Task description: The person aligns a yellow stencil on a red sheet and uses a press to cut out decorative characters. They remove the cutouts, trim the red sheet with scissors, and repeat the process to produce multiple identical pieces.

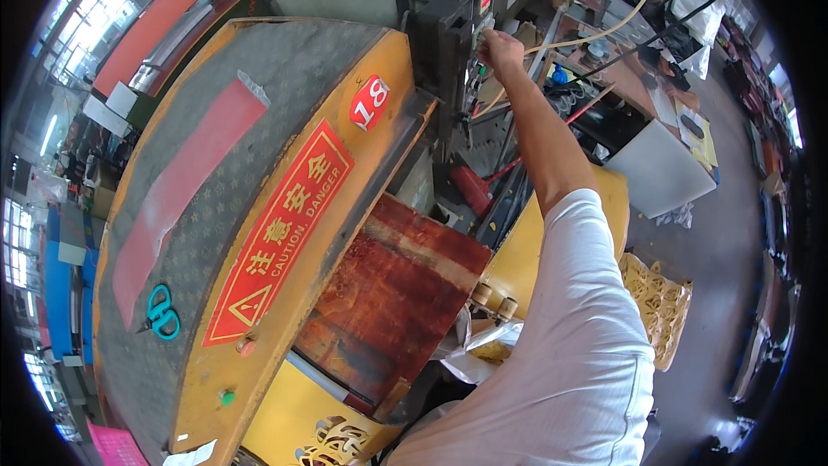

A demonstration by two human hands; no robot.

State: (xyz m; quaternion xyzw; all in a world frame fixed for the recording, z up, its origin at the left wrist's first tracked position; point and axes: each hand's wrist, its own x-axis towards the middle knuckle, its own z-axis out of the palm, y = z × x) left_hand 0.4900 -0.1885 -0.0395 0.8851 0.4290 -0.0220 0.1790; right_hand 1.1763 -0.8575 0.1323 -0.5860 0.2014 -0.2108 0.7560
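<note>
My right hand (503, 50) reaches up to the side of a dark control box (442, 52), which has a small red display (486, 3). Its fingers are bent together against the panel; whatever they pinch there is too small to make out. The bare forearm and white sleeve run up from the lower right. My left hand is out of sight. Left of the arm is a large yellow machine (392, 60) with a red warning label (280, 233). Below its edge lies a worn reddish-brown board (388, 285).
Teal-handled scissors (161, 314) and a pink strip (185, 185) lie on the machine's dark top. A red mallet-like tool (473, 191) rests beyond the board. Yellow sheet with cut-outs (660, 302) hangs at right, near a cluttered bench (604, 78). A pale hose (638, 9) crosses above.
</note>
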